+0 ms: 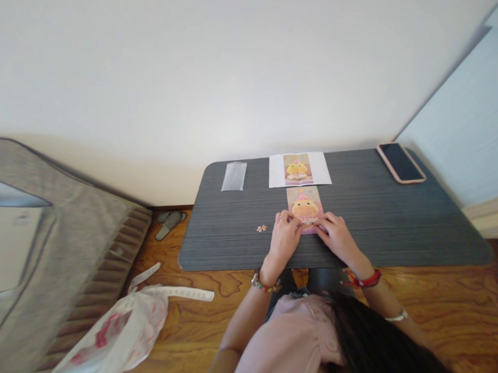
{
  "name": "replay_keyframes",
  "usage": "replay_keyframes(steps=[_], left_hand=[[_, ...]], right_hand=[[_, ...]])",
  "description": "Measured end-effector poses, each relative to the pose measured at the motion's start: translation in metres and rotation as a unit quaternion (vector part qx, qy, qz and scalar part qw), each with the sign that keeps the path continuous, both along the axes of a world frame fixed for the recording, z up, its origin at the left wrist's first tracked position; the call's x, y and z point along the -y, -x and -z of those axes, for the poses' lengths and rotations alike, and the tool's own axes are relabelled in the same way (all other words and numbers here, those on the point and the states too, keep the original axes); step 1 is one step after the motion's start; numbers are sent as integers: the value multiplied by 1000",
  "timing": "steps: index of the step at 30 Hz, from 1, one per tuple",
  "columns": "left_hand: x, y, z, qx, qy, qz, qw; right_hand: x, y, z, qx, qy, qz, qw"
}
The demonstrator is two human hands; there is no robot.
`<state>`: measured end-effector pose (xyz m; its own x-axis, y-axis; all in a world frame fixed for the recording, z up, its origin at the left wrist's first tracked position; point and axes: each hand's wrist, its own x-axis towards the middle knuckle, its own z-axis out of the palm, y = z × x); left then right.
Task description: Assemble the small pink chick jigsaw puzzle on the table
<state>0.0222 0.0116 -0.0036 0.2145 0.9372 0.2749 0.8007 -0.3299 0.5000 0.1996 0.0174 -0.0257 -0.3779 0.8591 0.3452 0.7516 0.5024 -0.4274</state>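
A small jigsaw puzzle (304, 206) with a yellow cartoon figure lies on the dark grey table (394, 224). My left hand (283, 239) rests at its lower left corner with fingertips on the puzzle's edge. My right hand (337, 236) presses on its lower right corner. A loose puzzle piece (261, 228) lies on the table just left of my left hand. Beyond the puzzle is a white sheet (301, 169) printed with the same picture.
A clear plastic bag (234, 176) lies at the table's back left. A phone in a pink case (400, 162) sits at the back right. On the wooden floor: slippers (170, 222), a white and pink bag (121, 334), a grey mattress (46, 245).
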Motion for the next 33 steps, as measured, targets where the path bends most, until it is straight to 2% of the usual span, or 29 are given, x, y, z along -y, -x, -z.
replay_keyframes(steps=[10,33], left_hand=[[-17,-24,6,-20,-3,33,999],[-13,-24,12,-48,13,27,998]], right_hand=[[-11,-23,5,15,-23,20,999],[-11,-22,11,32,9,19,999]])
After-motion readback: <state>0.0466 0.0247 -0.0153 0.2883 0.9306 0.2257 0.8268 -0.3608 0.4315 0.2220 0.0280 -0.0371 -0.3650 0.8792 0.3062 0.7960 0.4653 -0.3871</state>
